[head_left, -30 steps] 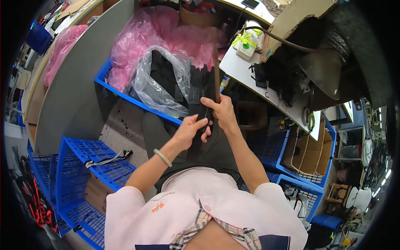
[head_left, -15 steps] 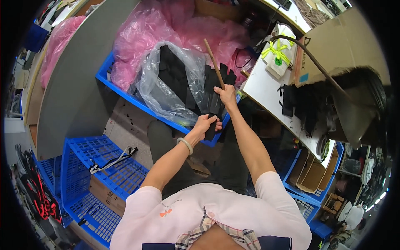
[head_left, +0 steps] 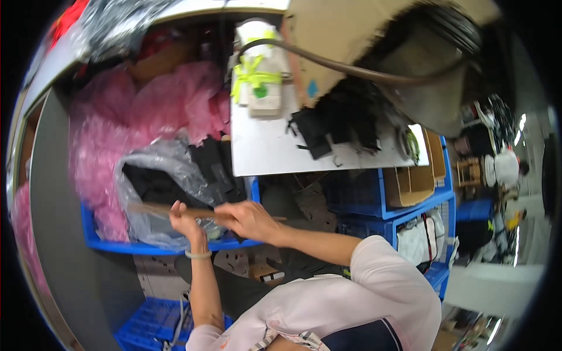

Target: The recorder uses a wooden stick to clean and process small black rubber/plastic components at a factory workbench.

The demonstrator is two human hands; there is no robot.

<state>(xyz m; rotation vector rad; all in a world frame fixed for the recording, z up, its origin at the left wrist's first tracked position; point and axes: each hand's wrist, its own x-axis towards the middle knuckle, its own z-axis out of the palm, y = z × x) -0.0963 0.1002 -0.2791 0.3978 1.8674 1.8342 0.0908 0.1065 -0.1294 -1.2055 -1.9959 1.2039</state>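
A thin wooden stick lies level across my front, smeared by motion. My right hand is closed around it towards its right end. My left hand, with a pale bracelet at the wrist, is closed on the stick further left. Behind the hands, black fabric pieces lie in a clear plastic bag. More black strips stick up at the bag's right side. A blue crate holds the bag and crumpled pink plastic.
To the right stands a white table with a bundle tied in yellow-green ribbon, black fabric pieces and a curved brown tube. Blue crates are stacked under its right end. A grey panel rises at the left.
My view has swung right. The stick has tipped from near upright to level. My left hand has left the black strip and moved to the stick; my right hand still holds the stick.
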